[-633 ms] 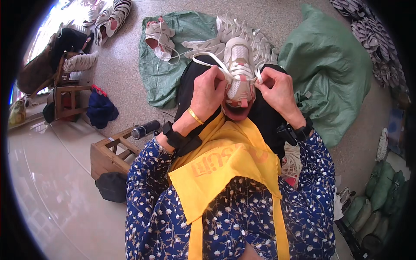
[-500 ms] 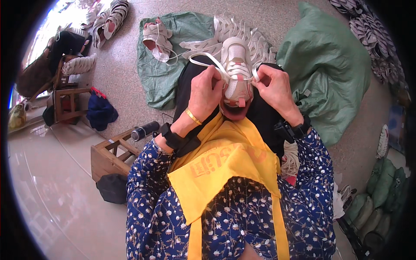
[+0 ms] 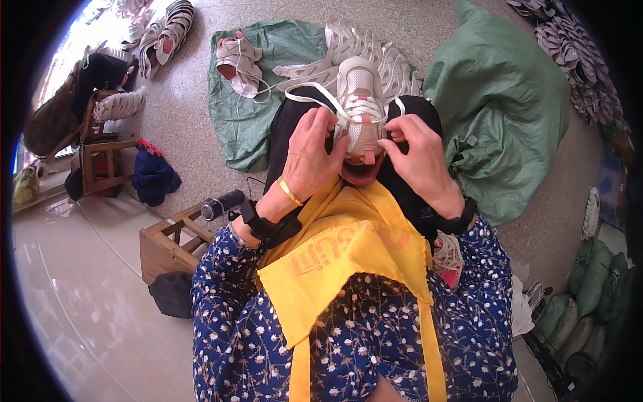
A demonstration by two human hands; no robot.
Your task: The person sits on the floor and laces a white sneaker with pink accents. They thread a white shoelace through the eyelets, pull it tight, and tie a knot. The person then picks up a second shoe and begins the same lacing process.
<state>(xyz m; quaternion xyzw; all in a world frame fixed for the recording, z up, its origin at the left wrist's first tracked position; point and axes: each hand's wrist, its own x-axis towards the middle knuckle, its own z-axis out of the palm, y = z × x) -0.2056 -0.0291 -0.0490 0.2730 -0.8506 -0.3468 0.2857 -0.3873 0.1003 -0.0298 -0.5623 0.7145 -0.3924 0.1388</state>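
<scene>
A pale beige sneaker (image 3: 362,137) with pink trim and a pink tab rests between my knees, its toe pointing away. White laces (image 3: 360,106) cross its tongue; a long loop lies out to the left and a shorter one sticks up at the right. My left hand (image 3: 309,149) grips the left lacing edge between thumb and fingers. On the opposite edge, my right hand (image 3: 423,157) has thumb and forefinger at the upper, other fingers curled. Whether a bit of lace is also pinched in either hand is hard to see.
Another sneaker (image 3: 239,65) lies on a green sheet (image 3: 234,137) at the far left, beside a row of shoe uppers (image 3: 395,74). A bulky green sack (image 3: 502,114) stands at right. A wooden stool (image 3: 161,248) with a black cylinder (image 3: 224,204) is near my left elbow.
Both hands have come off the pulled-out lace and down onto the sneaker's lacing edges. The right fingers have spread from their pinch, and the right lace stands free as a loop.
</scene>
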